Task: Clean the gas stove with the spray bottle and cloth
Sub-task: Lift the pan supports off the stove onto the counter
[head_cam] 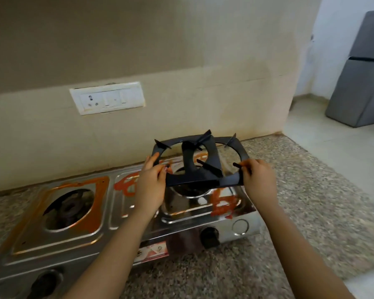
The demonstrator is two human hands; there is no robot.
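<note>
A two-burner steel gas stove sits on the granite counter, smeared with orange-red sauce around both burners. Two dark metal pan supports, stacked askew, hang in the air above the right burner. My left hand grips their left edge and my right hand grips their right edge. The left burner is bare, with no support on it. No spray bottle or cloth is in view.
The speckled granite counter runs to the right of the stove and ends at an edge. A white switch and socket plate is on the tiled wall behind. A grey fridge stands at the far right. Two black knobs face front.
</note>
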